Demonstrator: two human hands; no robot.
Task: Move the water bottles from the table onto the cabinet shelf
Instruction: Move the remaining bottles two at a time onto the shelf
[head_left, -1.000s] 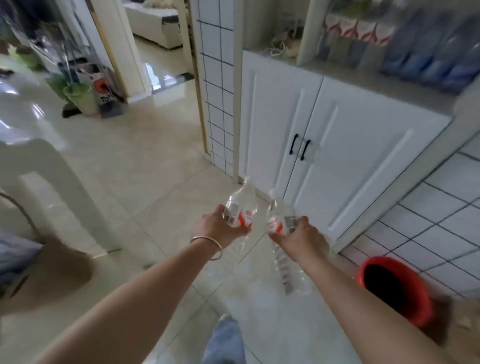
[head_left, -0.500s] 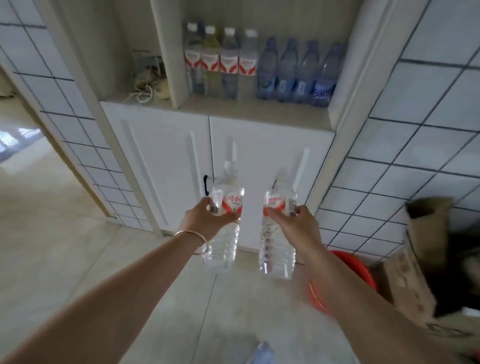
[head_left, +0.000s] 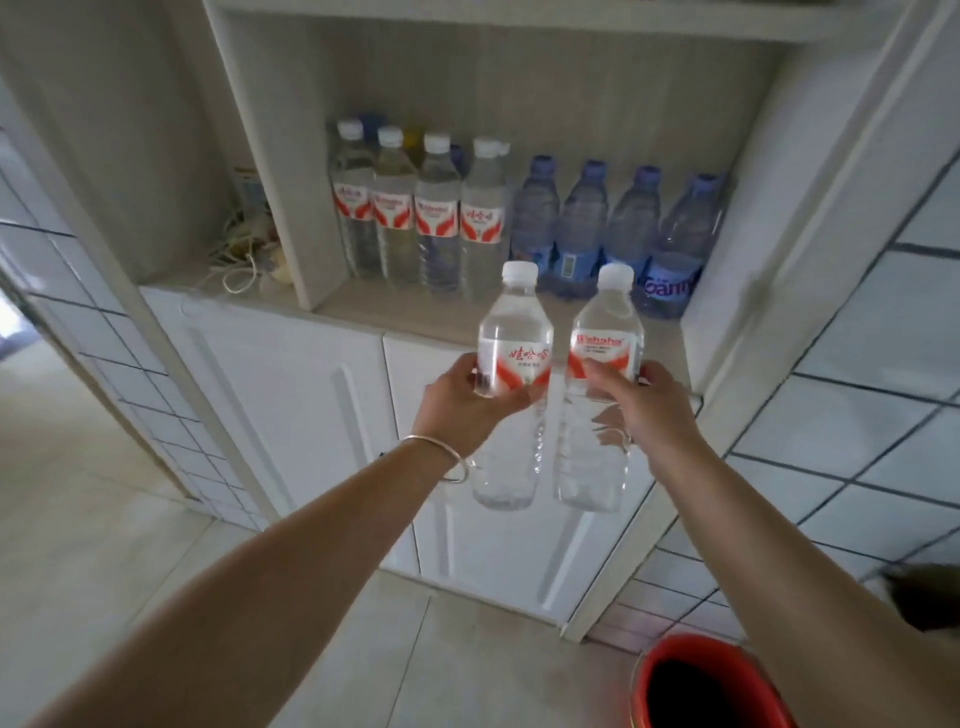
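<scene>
In the head view, one clear water bottle (head_left: 511, 374) is held upright in the left hand (head_left: 460, 402), its fingers wrapped around the red label. A second water bottle (head_left: 600, 384) is gripped the same way by the right hand (head_left: 641, 410). Both are kept in the air just before the front edge of the cabinet shelf (head_left: 415, 312), where red-labelled bottles (head_left: 418, 213) and blue bottles (head_left: 613, 228) are lined along the back.

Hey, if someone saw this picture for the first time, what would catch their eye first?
Probably the two clear water bottles held upright side by side at centre, one in the left hand and one in the right hand, just before the cabinet shelf. Behind them stands a row of red-labelled bottles with blue bottles to their right.
</scene>
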